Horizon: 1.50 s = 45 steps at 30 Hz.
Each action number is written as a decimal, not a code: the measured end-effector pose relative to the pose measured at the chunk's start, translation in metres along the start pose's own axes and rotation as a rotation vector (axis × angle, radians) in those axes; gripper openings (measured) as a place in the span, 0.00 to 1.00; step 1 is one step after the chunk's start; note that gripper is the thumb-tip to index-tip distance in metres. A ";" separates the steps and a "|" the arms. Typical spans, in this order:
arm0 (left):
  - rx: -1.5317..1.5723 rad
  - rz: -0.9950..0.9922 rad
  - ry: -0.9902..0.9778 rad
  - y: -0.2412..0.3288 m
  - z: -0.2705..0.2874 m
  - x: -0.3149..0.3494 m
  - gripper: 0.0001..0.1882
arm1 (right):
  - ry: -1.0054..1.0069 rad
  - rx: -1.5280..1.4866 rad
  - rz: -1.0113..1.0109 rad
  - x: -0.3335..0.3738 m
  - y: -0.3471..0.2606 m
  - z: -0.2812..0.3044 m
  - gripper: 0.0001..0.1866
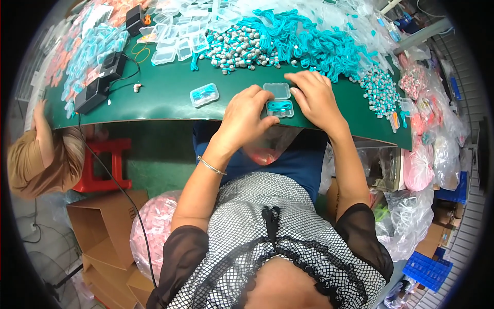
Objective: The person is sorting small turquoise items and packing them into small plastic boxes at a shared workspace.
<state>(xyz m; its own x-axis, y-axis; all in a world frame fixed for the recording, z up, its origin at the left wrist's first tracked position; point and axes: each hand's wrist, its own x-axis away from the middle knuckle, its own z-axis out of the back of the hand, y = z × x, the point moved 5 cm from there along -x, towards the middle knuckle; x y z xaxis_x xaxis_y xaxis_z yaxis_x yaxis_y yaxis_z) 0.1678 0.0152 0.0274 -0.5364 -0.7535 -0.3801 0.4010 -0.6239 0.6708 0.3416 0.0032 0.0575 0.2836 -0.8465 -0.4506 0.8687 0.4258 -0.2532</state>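
Observation:
A small see-through plastic case lies open on the green table near its front edge. Its lid is flipped to the far side, and a coiled teal cord sits in its base. My left hand grips the case's left side, thumb by the base and fingers by the lid. At the lid's right edge is my right hand, thumb and forefinger apart. Left of my hands rests another small case, shut, with teal contents.
Grey-and-teal earplug-like pieces, bundled teal cords and empty cases are heaped behind. Black boxes with cables stand left. A co-worker's arm reaches in at far left. More small pieces lie right.

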 end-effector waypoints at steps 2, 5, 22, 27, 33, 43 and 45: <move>-0.009 0.004 -0.020 0.000 -0.001 0.000 0.25 | -0.008 0.072 0.003 0.003 0.005 -0.012 0.13; 0.047 -0.014 0.050 -0.002 -0.002 0.001 0.30 | 0.007 -0.091 0.002 0.003 0.011 -0.011 0.13; -0.023 -0.208 0.125 0.008 0.006 0.011 0.12 | -0.062 -0.422 0.036 0.034 -0.019 -0.018 0.16; -0.317 -0.196 0.213 0.012 0.044 0.023 0.14 | -0.038 -0.438 0.126 0.018 -0.038 -0.012 0.19; -0.692 0.153 0.453 -0.055 0.123 0.047 0.13 | 0.229 -0.121 -0.118 0.034 0.027 0.011 0.13; -0.697 0.165 0.377 -0.108 0.133 -0.017 0.10 | 0.229 -0.134 -0.068 0.022 0.013 -0.002 0.07; -0.747 0.175 0.312 -0.116 0.129 -0.035 0.10 | 0.228 -0.136 -0.064 0.023 0.013 -0.004 0.07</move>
<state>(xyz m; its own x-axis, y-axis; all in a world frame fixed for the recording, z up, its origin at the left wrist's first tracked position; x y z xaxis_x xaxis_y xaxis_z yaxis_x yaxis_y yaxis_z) 0.0444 0.1406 0.0445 -0.2341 -0.8067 -0.5426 0.9062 -0.3832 0.1788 0.3576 -0.0090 0.0405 0.1182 -0.7859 -0.6070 0.8152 0.4258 -0.3926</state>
